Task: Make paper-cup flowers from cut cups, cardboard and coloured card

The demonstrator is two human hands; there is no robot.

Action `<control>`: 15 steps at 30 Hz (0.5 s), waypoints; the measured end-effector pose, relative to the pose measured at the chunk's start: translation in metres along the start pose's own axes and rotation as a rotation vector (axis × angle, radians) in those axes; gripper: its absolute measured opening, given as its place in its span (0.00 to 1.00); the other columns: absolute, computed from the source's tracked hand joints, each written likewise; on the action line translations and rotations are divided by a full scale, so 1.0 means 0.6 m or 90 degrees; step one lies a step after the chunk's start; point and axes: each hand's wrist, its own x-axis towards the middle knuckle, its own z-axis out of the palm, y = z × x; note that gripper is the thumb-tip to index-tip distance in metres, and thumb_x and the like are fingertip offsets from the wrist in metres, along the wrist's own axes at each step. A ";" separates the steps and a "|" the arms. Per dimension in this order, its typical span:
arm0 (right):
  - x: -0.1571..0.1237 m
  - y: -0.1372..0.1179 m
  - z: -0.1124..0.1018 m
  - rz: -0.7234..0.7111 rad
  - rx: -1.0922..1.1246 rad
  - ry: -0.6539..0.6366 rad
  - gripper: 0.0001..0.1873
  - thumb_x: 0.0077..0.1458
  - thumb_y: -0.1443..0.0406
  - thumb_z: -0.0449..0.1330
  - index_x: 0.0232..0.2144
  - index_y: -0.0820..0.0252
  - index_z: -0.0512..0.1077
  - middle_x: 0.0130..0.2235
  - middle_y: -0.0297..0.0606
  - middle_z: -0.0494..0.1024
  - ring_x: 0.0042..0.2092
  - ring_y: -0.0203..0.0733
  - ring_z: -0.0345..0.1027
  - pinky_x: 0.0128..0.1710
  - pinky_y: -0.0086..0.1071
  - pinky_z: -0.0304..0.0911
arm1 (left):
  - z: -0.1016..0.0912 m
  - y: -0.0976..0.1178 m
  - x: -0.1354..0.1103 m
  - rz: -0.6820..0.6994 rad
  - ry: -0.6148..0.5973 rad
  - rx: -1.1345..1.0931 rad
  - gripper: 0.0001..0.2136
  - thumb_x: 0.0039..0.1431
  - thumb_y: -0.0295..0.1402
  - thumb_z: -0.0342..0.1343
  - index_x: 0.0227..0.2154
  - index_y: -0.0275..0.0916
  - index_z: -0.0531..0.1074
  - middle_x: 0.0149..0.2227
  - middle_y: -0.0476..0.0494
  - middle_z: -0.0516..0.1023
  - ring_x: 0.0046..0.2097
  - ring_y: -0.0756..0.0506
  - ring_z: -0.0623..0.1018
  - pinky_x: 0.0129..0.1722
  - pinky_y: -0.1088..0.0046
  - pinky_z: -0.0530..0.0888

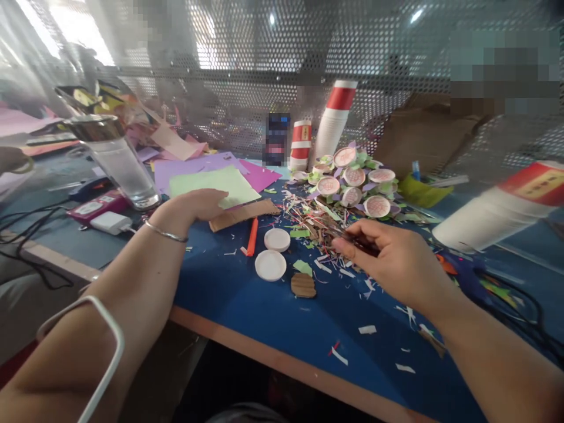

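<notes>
My left hand [203, 205] reaches over a light green paper sheet [207, 179], its fingers stretched out and touching it; part of the fingers is hidden. Just below lies a strip of corrugated cardboard [244, 215]. My right hand [390, 258] is closed round a slim dark-handled tool [363, 242] that looks like scissors, its metal end above a heap of paper scraps [315, 226]. Between the hands lie two white round lids [270, 265], an orange strip [252, 237], a rounded cardboard piece [303, 285] and a small green paper scrap [304, 268].
Behind the scraps is a pile of round pieces with paper bits [352, 176]. Stacked white cups with red bands [337, 117] stand behind it; another stack [493, 205] leans at right. A glass bottle [123, 161] and charger [112, 222] are left. A perforated metal panel [247, 70] rises behind.
</notes>
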 end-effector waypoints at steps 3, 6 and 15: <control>-0.001 -0.004 0.001 -0.021 -0.005 0.001 0.14 0.59 0.53 0.62 0.29 0.56 0.73 0.22 0.32 0.73 0.23 0.36 0.63 0.24 0.30 0.56 | 0.010 0.007 0.007 0.026 0.027 -0.012 0.31 0.63 0.35 0.50 0.69 0.33 0.59 0.70 0.35 0.64 0.69 0.34 0.65 0.66 0.64 0.63; -0.003 -0.004 0.002 -0.041 -0.022 0.015 0.15 0.60 0.52 0.62 0.29 0.57 0.73 0.23 0.33 0.74 0.24 0.36 0.63 0.24 0.31 0.57 | 0.020 0.015 0.018 0.066 0.060 -0.030 0.31 0.63 0.33 0.48 0.69 0.36 0.60 0.70 0.39 0.65 0.69 0.37 0.67 0.66 0.66 0.63; -0.001 0.006 0.004 -0.043 -0.061 0.022 0.13 0.60 0.54 0.62 0.29 0.55 0.71 0.22 0.32 0.72 0.23 0.36 0.61 0.24 0.32 0.55 | 0.033 0.056 0.026 0.184 0.129 -0.091 0.31 0.58 0.26 0.48 0.66 0.44 0.66 0.65 0.48 0.73 0.62 0.43 0.74 0.60 0.73 0.69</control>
